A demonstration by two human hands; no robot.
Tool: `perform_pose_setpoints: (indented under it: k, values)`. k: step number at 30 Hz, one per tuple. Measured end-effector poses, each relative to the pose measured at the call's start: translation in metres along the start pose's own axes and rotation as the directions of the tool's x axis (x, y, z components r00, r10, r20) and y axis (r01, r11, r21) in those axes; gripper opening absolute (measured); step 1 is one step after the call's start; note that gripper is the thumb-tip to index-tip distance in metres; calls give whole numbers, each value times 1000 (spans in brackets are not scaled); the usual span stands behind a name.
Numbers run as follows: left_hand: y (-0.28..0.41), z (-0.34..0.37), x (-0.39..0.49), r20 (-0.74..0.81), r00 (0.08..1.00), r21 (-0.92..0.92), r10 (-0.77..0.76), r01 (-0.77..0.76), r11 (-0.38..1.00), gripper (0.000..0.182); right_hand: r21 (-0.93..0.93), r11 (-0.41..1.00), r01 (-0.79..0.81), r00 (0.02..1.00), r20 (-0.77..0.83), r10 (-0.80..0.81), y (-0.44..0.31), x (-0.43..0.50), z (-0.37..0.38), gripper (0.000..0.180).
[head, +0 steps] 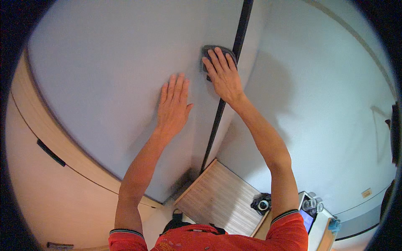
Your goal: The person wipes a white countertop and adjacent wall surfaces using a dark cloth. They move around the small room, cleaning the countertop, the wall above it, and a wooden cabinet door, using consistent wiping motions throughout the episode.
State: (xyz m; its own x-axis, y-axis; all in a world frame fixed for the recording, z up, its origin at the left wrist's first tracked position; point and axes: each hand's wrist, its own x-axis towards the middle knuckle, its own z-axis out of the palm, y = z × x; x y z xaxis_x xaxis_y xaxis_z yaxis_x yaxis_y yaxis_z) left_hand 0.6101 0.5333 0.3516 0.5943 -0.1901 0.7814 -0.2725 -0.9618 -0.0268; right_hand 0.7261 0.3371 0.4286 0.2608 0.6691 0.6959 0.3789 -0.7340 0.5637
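My right hand (pixel 224 75) lies over a dark grey folded cloth or pad (pixel 216 49), with its fingers spread on top, pressed to the pale wall panel (pixel 119 62) beside a black vertical strip (pixel 243 28). The dark piece touches or nearly touches that strip. Lower and to the left, my left hand (pixel 174 105) rests flat on the same pale surface, palm down and holding nothing. Both forearms reach up from red sleeves.
A wood-grain tabletop (pixel 216 194) stands below the corner, with a black bag and a white roll (pixel 263 205) at its right. Clear cups (pixel 309 204) and a lit screen (pixel 305 219) lie beyond. Wooden cabinetry with a black handle (pixel 51 152) runs along the left.
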Motion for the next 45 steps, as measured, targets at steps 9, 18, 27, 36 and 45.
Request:
perform_pose_setpoints:
  k: [9, 18, 27, 36, 45]
  values:
    - [6, 48, -1, -69, 998, -95, 10, -16, 995, 90, -276, 961, 25, 971, 234, 42, -29, -22, 16, 75]
    - [-2, 73, -32, 43, 999, -93, 11, -7, 996, 88, -215, 970, 114, 916, 400, -19, -87, -92, 53, 80]
    - [-4, 69, -51, 87, 996, -207, 22, -3, 978, 88, -277, 895, 350, 865, 462, -196, -118, -152, 79, 80]
    - [-23, 38, -81, 237, 971, -28, 29, -23, 999, 86, -170, 901, 399, 841, 458, -286, -133, -179, 104, 66]
    - [-37, -38, -107, 229, 973, 266, -35, -28, 964, 83, 194, 936, 293, 898, 280, -339, -111, -151, 84, 53]
